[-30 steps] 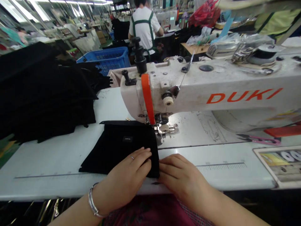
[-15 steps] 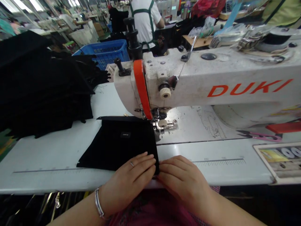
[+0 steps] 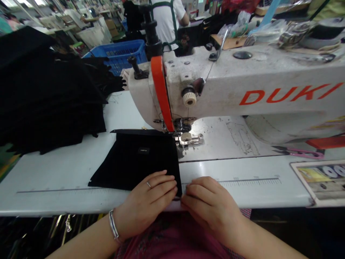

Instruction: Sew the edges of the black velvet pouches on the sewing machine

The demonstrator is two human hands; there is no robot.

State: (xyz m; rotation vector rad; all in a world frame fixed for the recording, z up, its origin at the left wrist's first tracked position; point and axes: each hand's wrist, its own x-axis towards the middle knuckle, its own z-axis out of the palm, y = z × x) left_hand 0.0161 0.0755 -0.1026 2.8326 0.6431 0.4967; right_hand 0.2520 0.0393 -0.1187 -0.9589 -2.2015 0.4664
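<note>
A black fabric panel (image 3: 126,163) with a small dark label (image 3: 143,150) lies on the sewing machine table, its far right edge under the presser foot (image 3: 185,138). My left hand (image 3: 152,192), with a ring and a bracelet, rests flat on the panel's near right part, fingers stretched out. At the panel's near right corner, my right hand (image 3: 210,199) has its fingers curled and pressed together; their tips are partly hidden. The white sewing machine head (image 3: 210,82) with an orange strap stands over the panel's far edge.
A tall stack of black fabric pieces (image 3: 48,97) fills the table's left side. Pink-handled thread snips (image 3: 304,152) lie at the right below the machine arm. Behind are a blue crate (image 3: 121,54) and a person in a white shirt (image 3: 164,21). A printed ruler (image 3: 250,181) runs along the front.
The view has tilted slightly, so everything sits a little higher. My right fingers have curled more at the panel's corner. My left hand stays on the panel, which has hardly moved.
</note>
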